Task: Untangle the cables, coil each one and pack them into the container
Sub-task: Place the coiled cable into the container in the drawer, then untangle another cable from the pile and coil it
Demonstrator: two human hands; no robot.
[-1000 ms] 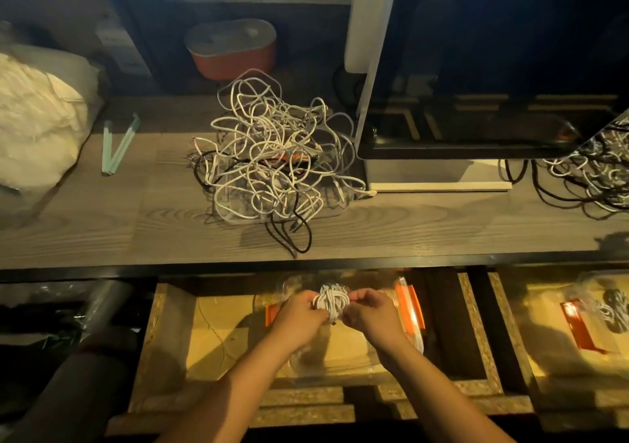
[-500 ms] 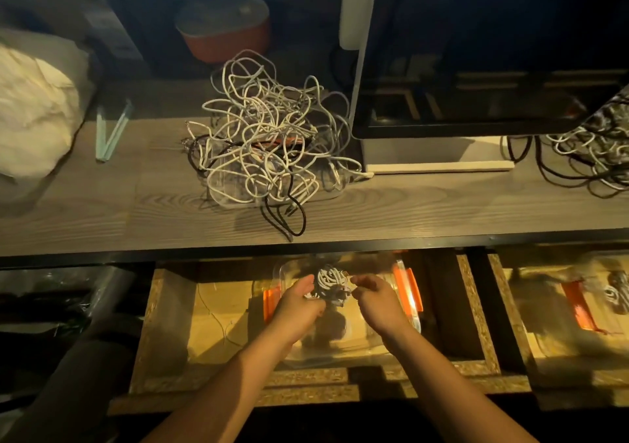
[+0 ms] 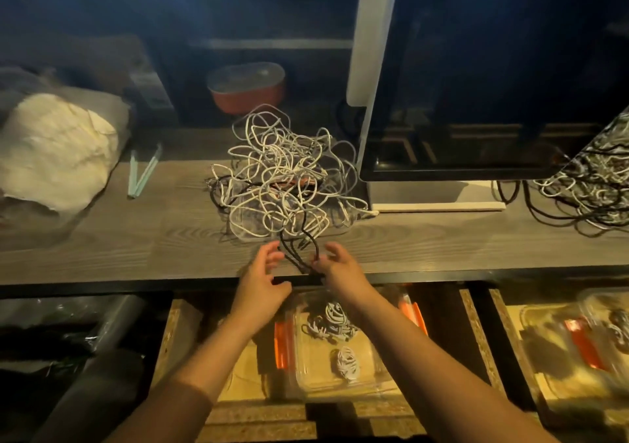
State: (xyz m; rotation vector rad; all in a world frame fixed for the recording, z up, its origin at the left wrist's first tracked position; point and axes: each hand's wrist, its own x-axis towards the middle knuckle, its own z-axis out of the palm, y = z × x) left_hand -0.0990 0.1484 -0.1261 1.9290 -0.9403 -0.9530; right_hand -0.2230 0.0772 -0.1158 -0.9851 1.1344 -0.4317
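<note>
A tangle of white and black cables (image 3: 282, 184) lies on the wooden desk top (image 3: 136, 238). Black cable loops (image 3: 299, 255) trail from it toward the desk's front edge. My left hand (image 3: 262, 275) hovers just left of these loops, fingers spread and holding nothing. My right hand (image 3: 337, 265) is just right of them with fingers loosely curled and its thumb against a black strand. Below, in the open drawer, a clear container (image 3: 377, 371) with orange clips holds two coiled white bundles, the further coil (image 3: 335, 316) and the nearer coil (image 3: 347, 361).
A monitor (image 3: 493, 85) stands to the right of the tangle. A red pot (image 3: 246, 88) sits behind it. A pale cloth bundle (image 3: 51, 149) and two green sticks (image 3: 143, 173) lie at the left. A mirror (image 3: 599, 184) at the right reflects cables.
Both hands let go of the coiled white bundle, which now lies in the container. They rose from the drawer to the black loops at the desk edge.
</note>
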